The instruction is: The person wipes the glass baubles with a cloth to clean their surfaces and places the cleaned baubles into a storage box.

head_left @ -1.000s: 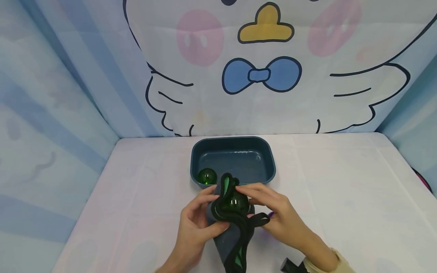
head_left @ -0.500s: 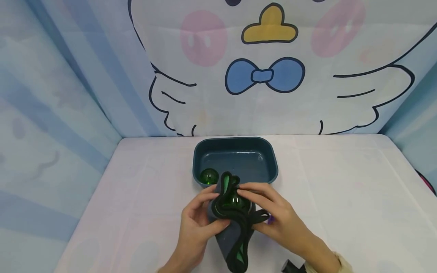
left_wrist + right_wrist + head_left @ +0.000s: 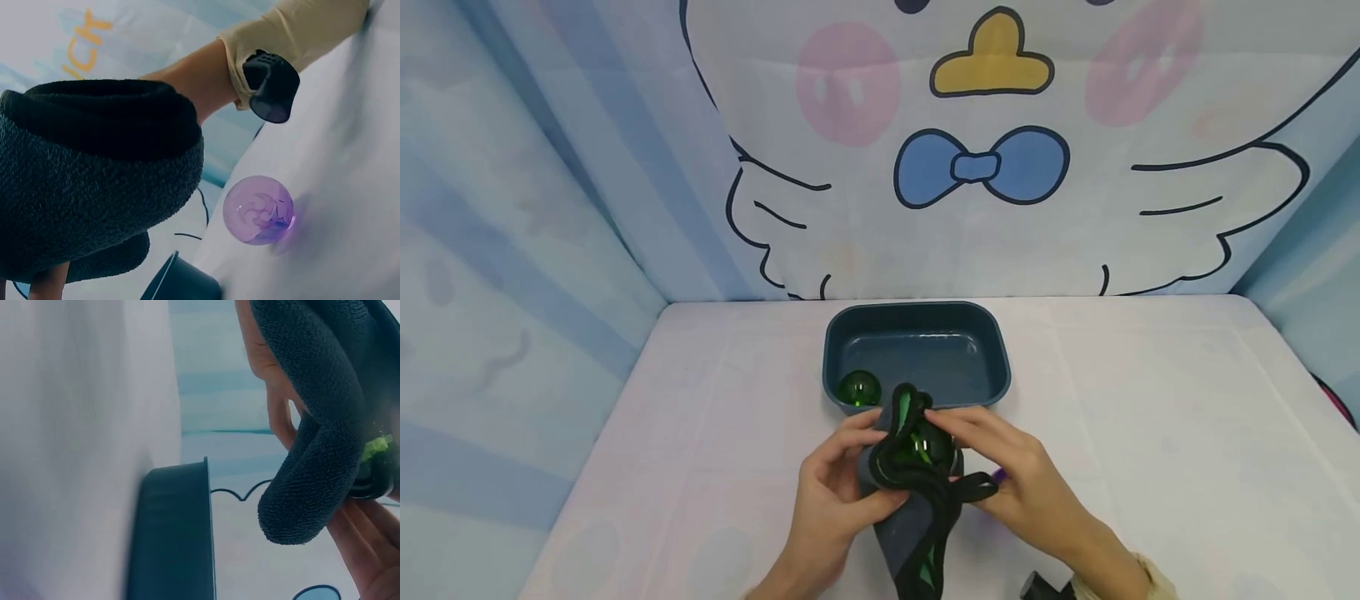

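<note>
A dark blue-grey terry cloth (image 3: pixel 898 533) with thick black edging is bunched up in both hands above the table. Wrapped in its upper folds, a clear green ball (image 3: pixel 934 446) shows through the opening. My left hand (image 3: pixel 835 492) grips the cloth from the left, thumb across its front. From the other side my right hand (image 3: pixel 1030 479) holds it, fingertips at the ball and upper edge. The right wrist view shows the cloth's rounded folds (image 3: pixel 319 444) from beside, hiding much of the ball.
Just beyond the hands stands a dark blue basin (image 3: pixel 925 354), a second green ball (image 3: pixel 859 388) in its near left corner. A purple ball (image 3: pixel 258 210) lies on the white table, mostly hidden behind the right hand in the head view. Printed curtains surround the table.
The cloth and the green ball in it have dipped slightly and tilted in the hands. Right fingers have shifted a little along the cloth; both hands keep their hold.
</note>
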`<move>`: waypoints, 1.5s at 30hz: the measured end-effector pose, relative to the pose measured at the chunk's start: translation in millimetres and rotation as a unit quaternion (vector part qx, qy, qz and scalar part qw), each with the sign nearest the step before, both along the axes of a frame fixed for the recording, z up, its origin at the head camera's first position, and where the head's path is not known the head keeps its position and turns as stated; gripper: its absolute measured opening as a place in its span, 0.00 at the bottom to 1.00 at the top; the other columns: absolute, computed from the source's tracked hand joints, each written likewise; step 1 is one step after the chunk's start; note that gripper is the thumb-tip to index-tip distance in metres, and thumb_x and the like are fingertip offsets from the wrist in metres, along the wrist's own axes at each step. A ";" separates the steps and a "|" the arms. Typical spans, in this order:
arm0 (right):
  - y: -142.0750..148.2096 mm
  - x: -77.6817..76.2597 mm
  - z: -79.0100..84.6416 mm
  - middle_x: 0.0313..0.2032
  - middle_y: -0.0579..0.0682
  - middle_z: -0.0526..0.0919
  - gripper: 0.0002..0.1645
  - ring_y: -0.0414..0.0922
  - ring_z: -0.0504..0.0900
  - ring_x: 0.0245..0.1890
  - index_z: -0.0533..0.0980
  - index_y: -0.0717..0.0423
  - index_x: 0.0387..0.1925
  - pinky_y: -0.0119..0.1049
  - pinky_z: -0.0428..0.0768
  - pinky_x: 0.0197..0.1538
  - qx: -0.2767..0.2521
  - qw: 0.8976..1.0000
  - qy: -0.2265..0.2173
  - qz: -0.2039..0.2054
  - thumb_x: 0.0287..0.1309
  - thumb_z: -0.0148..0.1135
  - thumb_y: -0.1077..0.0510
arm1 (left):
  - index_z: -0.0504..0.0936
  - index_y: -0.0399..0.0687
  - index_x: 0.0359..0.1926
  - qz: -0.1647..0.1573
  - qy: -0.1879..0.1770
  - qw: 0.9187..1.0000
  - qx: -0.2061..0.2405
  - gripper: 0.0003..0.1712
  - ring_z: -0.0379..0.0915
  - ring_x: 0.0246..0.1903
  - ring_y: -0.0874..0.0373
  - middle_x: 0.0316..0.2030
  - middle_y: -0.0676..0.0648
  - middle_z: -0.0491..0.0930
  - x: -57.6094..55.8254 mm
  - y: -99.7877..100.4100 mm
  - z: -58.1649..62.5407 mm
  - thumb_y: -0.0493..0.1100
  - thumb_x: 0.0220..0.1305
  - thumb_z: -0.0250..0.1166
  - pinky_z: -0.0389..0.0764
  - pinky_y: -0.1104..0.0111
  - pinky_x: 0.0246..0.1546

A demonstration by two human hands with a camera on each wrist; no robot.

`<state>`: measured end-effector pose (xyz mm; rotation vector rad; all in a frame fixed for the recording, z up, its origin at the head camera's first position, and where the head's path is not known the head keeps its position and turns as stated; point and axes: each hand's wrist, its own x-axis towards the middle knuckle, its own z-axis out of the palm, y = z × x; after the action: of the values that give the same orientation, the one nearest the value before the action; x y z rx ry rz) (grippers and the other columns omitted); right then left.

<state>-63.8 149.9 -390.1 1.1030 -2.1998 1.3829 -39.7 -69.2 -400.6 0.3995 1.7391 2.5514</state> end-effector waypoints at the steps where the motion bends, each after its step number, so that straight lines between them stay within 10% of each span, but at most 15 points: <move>1: -0.4 -0.6 -0.1 0.55 0.53 0.80 0.32 0.43 0.80 0.54 0.73 0.61 0.64 0.26 0.79 0.56 0.000 1.000 0.012 0.000 0.59 0.70 0.57 | 0.82 0.50 0.50 0.000 0.001 1.000 0.003 0.28 0.60 0.67 0.46 0.63 0.41 0.69 -0.1 -0.1 -0.1 0.24 0.48 0.71 0.74 0.66 0.63; 13: -3.1 -5.9 1.1 0.57 0.61 0.76 0.28 0.48 0.76 0.58 0.75 0.64 0.60 0.27 0.73 0.63 0.001 0.992 0.122 0.019 0.65 0.62 0.50 | 0.81 0.49 0.51 -0.003 -0.002 1.000 0.001 0.27 0.57 0.69 0.44 0.64 0.41 0.68 -1.5 -1.8 0.7 0.25 0.50 0.70 0.76 0.66 0.62; 23: 0.6 2.0 -1.5 0.47 0.49 0.84 0.31 0.40 0.83 0.44 0.76 0.57 0.61 0.30 0.84 0.47 -0.005 0.999 -0.038 -0.015 0.57 0.71 0.54 | 0.79 0.39 0.55 -0.031 0.054 0.998 0.000 0.30 0.62 0.67 0.46 0.64 0.39 0.69 -1.2 -2.9 -3.7 0.24 0.48 0.73 0.70 0.68 0.66; 37: 0.2 -3.6 1.1 0.58 0.58 0.76 0.32 0.45 0.74 0.60 0.74 0.63 0.61 0.27 0.73 0.64 -0.009 0.998 0.054 0.040 0.62 0.66 0.48 | 0.81 0.50 0.52 -0.027 -0.018 0.999 0.012 0.28 0.61 0.67 0.46 0.65 0.42 0.66 -1.8 -2.0 -2.1 0.25 0.50 0.71 0.75 0.67 0.62; 45: 2.1 -1.2 3.4 0.55 0.56 0.81 0.29 0.45 0.82 0.54 0.75 0.62 0.62 0.25 0.78 0.57 0.023 0.998 0.062 0.012 0.66 0.61 0.49 | 0.81 0.49 0.52 -0.027 -0.008 1.000 0.004 0.28 0.58 0.68 0.47 0.65 0.41 0.67 -0.8 -2.3 -2.1 0.26 0.49 0.72 0.69 0.70 0.67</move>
<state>-65.0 151.9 -386.6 1.2014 -2.1472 1.2423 -40.5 -71.5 -402.7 0.4195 1.6902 2.5176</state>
